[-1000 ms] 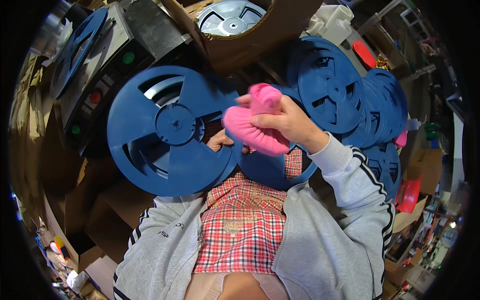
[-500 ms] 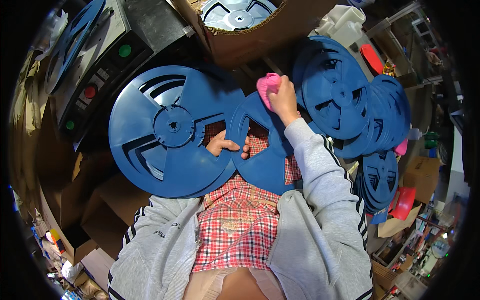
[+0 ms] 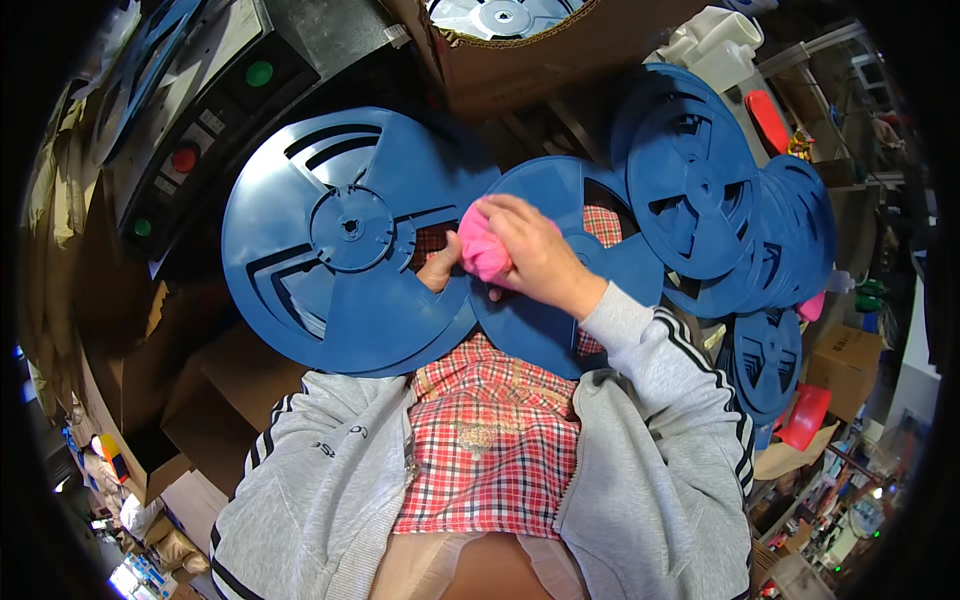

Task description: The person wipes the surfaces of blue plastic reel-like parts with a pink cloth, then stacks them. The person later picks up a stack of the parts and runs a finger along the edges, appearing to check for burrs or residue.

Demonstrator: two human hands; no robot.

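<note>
A large blue plastic reel (image 3: 370, 325) lies in front of me at the left, with a ringed hub. Beside it, its left edge meeting the large one, is a second blue reel (image 3: 540, 325) with wide cut-outs. My left hand (image 3: 437, 270) is partly hidden beneath; its thumb shows in the large reel's opening and a fingertip shows further right, closed around the reel edges where the two meet. Bunched in my right hand (image 3: 540, 255) is a bright pink cloth (image 3: 482, 245), pressed on the second reel's left edge close to my left thumb.
Several more blue reels (image 3: 705, 195) stand stacked at the right, with smaller ones (image 3: 768, 365) below. A cardboard box (image 3: 520, 75) with a pale reel (image 3: 505, 18) is at the far side. A black machine (image 3: 200, 140) with coloured buttons stands at the left.
My right hand has swung left and down with the pink cloth, from the second reel's upper right to its left edge. That reel has turned, its cut-outs now elsewhere.
</note>
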